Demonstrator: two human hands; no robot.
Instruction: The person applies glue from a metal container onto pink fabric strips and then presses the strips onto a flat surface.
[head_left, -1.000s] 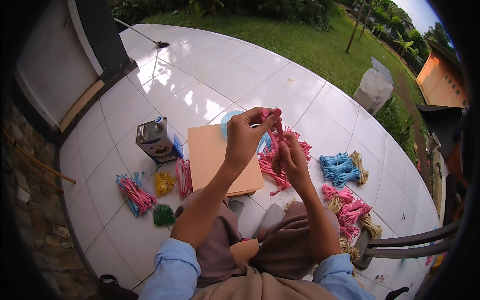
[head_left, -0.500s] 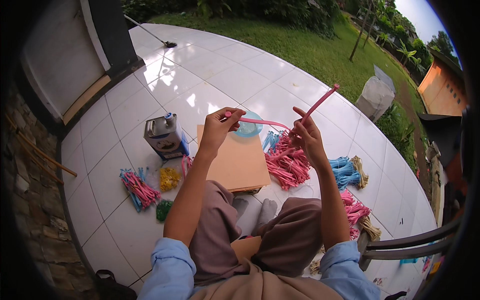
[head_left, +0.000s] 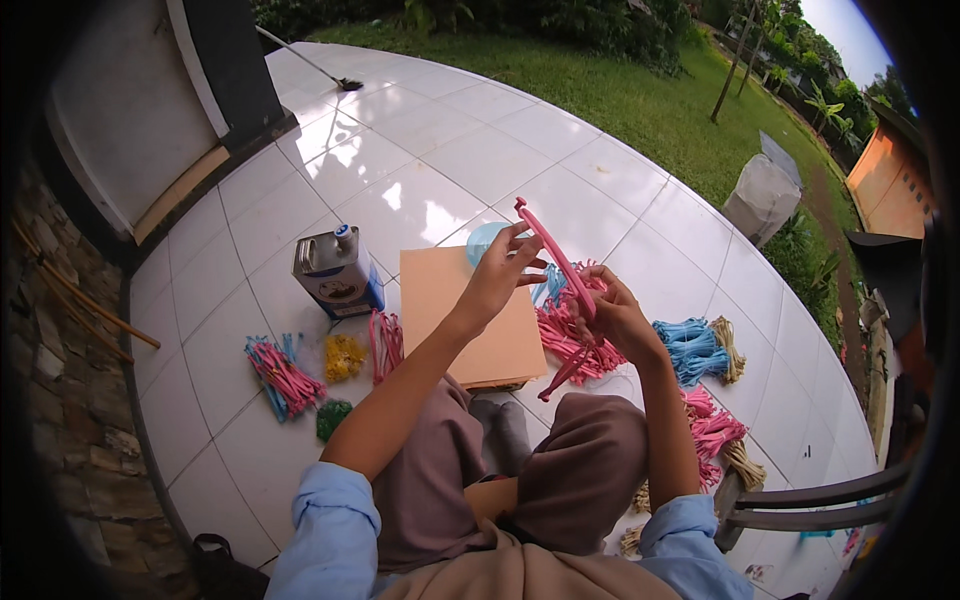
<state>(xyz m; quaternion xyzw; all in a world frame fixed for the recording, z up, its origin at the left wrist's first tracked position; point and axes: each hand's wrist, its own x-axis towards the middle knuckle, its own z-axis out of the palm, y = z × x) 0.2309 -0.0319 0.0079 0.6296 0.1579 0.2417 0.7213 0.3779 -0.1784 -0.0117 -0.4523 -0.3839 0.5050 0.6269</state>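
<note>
Left hand: centre of frame, fingers pinching the upper end of a pink strip.
Right hand: just right of centre, closed around the strip's lower part.
Pink strip: slanting between both hands, above the tan board.
Metal can: left of board.

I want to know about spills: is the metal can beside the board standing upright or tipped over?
Upright. The metal can stands on its base on the tiled floor, its capped spout on top, left of the board.
</note>
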